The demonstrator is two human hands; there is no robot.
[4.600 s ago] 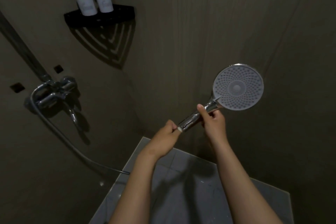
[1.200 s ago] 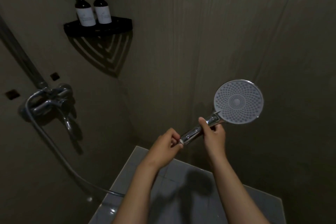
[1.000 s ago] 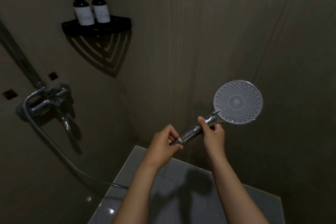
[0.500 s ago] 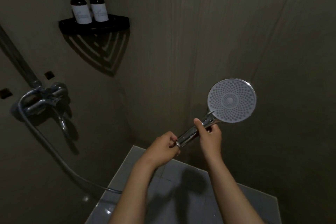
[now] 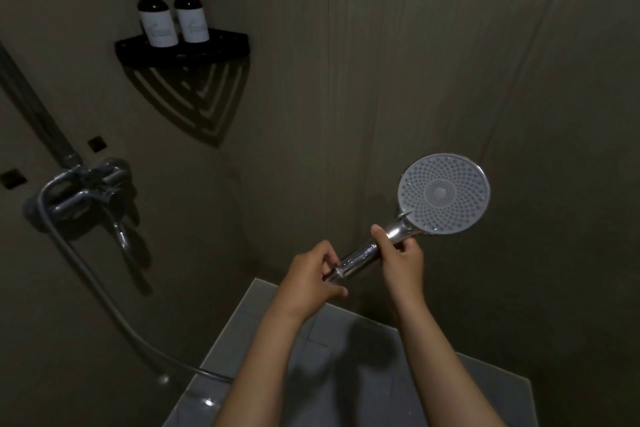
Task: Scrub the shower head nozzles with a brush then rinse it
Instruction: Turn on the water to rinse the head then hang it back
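A chrome shower head with a round grey nozzle face points toward me, held up in front of the dark wall. My right hand grips the upper part of its shiny handle, thumb on top. My left hand pinches the lower end of the handle, where the hose fitting is. The grey hose runs from the wall mixer down to the floor and passes behind my left forearm. No brush is in view.
A chrome mixer tap with a spout is fixed to the left wall. A black corner shelf carries two dark pump bottles. Grey floor tiles lie below my arms. Dark walls close in on all sides.
The shower head and both hands have stayed in nearly the same grip. My left fingers have shifted slightly around the handle's lower end. The camera view has drifted a little.
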